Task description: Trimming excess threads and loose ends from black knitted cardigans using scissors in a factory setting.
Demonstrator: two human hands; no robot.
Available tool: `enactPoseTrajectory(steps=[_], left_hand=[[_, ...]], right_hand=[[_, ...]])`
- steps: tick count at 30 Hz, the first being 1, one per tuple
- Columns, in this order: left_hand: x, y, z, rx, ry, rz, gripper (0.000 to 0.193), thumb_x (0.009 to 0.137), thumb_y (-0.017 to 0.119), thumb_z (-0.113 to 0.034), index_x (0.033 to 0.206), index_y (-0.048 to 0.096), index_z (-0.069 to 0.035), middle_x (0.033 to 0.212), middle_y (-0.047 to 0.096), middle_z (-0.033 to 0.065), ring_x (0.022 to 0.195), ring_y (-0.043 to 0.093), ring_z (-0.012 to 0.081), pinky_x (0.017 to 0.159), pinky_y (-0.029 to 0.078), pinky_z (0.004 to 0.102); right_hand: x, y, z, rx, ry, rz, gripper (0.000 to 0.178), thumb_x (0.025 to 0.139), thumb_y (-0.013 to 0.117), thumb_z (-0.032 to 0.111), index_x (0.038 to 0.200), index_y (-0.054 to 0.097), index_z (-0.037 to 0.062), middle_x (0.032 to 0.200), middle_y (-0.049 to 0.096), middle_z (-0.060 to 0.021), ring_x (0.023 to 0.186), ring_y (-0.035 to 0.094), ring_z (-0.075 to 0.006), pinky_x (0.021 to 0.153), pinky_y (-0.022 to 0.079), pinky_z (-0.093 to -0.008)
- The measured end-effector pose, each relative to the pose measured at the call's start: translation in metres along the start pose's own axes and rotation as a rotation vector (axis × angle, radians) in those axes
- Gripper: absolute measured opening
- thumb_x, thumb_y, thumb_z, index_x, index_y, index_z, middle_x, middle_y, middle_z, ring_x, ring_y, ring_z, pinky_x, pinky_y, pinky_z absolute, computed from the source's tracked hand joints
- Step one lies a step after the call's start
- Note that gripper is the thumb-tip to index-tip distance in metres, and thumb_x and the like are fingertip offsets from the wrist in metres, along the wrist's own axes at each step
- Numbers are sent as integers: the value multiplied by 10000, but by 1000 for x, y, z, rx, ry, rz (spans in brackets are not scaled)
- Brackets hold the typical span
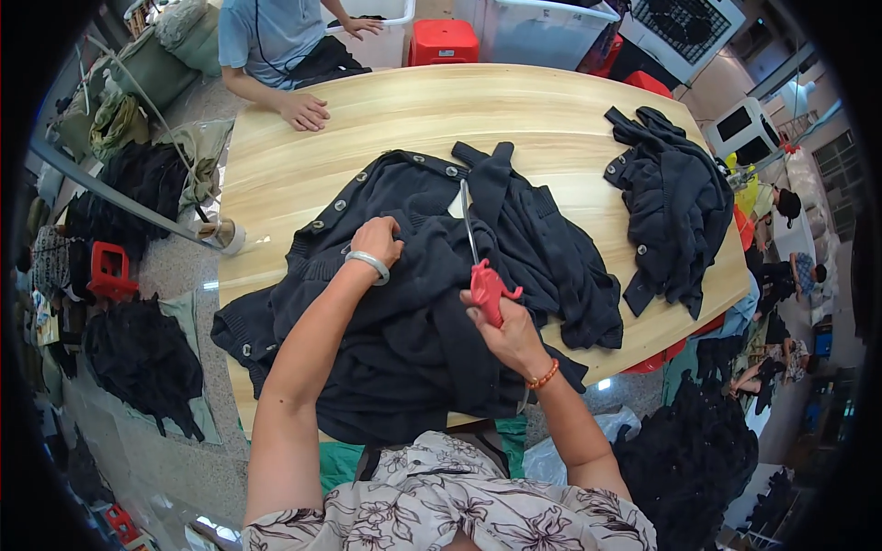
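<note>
A dark navy knitted cardigan [386, 303] with large round buttons along its edge lies spread and bunched across the near half of the table. Curled fingers of my left hand [378, 241], with a pale bangle at the wrist, grip the knit near its middle. My right hand [507, 332] is wrapped around a tool [491, 286] with a red, pistol-like handle and a long thin metal shaft. The shaft points away from me over the cardigan, its far end by the buttoned edge. Exactly what kind of tool this is, I cannot make out.
Another dark buttoned garment [675, 211] lies heaped on the right of the wooden table [386, 115]. A co-worker's hand [305, 112] rests at the far left edge. Red stools [444, 42] and white bins [542, 35] stand beyond. Dark clothing piles [142, 363] lie on the floor.
</note>
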State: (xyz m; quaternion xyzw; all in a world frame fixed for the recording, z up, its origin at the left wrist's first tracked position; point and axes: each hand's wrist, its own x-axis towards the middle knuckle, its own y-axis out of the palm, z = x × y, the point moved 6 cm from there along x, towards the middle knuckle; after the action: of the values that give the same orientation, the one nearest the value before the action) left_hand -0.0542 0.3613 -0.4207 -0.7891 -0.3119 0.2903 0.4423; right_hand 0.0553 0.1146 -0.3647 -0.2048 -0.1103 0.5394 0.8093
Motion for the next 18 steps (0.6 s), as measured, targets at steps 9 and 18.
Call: enactPoseTrajectory(steps=[9, 18], left_hand=[[-186, -122, -102, -442, 702, -90, 252, 725, 759, 26, 943, 638, -13, 807, 590, 144, 711, 602, 321, 613, 483, 356], [-324, -217, 1, -877, 254, -470, 178, 668, 787, -128, 743, 653, -38, 649, 554, 48, 558, 520, 141, 506, 385, 249]], right_hand=[[12, 7, 95, -68, -291, 156, 429, 717, 797, 205, 1066, 623, 27, 886, 648, -187, 834, 648, -372, 731, 514, -394], [-31, 3, 69, -535, -4, -198, 231, 664, 624, 22, 883, 553, 20, 827, 629, -201, 725, 641, -412, 651, 524, -492]])
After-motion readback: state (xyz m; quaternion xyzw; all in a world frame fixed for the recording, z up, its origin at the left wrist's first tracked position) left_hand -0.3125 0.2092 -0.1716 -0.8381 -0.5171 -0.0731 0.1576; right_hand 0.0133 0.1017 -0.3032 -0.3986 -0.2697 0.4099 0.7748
